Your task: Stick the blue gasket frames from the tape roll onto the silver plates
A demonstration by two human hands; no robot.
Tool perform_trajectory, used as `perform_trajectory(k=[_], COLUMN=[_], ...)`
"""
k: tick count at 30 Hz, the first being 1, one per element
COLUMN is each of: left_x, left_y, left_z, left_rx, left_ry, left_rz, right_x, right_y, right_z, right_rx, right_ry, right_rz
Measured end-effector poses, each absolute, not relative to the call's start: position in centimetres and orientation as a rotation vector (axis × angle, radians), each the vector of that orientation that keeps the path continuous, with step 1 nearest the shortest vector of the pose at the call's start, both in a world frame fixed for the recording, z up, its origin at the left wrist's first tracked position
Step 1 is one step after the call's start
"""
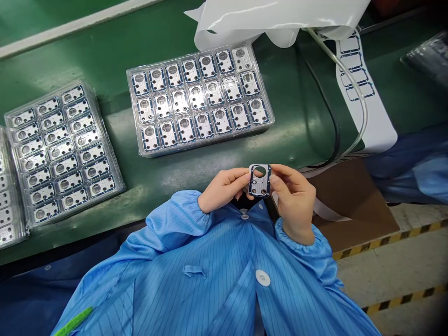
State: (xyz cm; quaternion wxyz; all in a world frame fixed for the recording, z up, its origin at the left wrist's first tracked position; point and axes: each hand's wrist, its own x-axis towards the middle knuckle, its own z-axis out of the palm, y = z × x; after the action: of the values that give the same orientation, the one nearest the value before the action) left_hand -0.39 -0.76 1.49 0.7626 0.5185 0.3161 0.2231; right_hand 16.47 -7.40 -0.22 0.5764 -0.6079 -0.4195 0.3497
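Head view: held plate (259, 189); blister trays (266, 95) around

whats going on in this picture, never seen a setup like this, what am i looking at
There's no machine here, just a person working by hand. This single picture comes from a camera worn on their head, looking down at their own body and hands, so the blue striped coat at the bottom is what they are wearing. Their left hand and right hand together hold a small flat metal plate with a round hole and a dark blue edge. On the green bench in front of them lie clear plastic trays, with similar plates set out in neat rows. Further right, a white strip carries empty blue outlines.
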Motion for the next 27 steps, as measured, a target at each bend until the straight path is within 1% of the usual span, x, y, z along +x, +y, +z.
perform_trajectory(k=[2,5,7,9,14,22,27], left_x=[-0.4,-0.3,-0.2,-0.2,-0.2,-0.2,0.0], left_y=[-0.8,-0.8,-0.8,-0.9,-1.1,-1.2,-1.3], left_z=[1.5,1.6,1.6,1.7,1.7,1.9,2.0], left_rx=[1.131,1.146,1.161,1.181,1.278,1.425,1.503], left_ry=[0.681,0.689,0.703,0.715,0.726,0.777,0.785], left_rz=[0.490,0.490,0.482,0.472,0.448,0.405,0.398], right_x=[16.5,16.6,16.7,16.7,16.7,17.4,17.5], right_y=[-7.7,-7.7,-7.6,-7.5,-7.4,-8.0,-8.1], right_z=[0.0,0.5,0.7,0.9,1.7,2.3,1.9], right_rx=[-1.501,-1.508,-1.487,-1.474,-1.462,-1.349,-1.342], right_ry=[-1.207,-1.505,-1.592,-1.610,-1.516,-1.395,-1.370], right_rz=[0.561,0.234,0.095,0.044,0.099,0.487,0.527])
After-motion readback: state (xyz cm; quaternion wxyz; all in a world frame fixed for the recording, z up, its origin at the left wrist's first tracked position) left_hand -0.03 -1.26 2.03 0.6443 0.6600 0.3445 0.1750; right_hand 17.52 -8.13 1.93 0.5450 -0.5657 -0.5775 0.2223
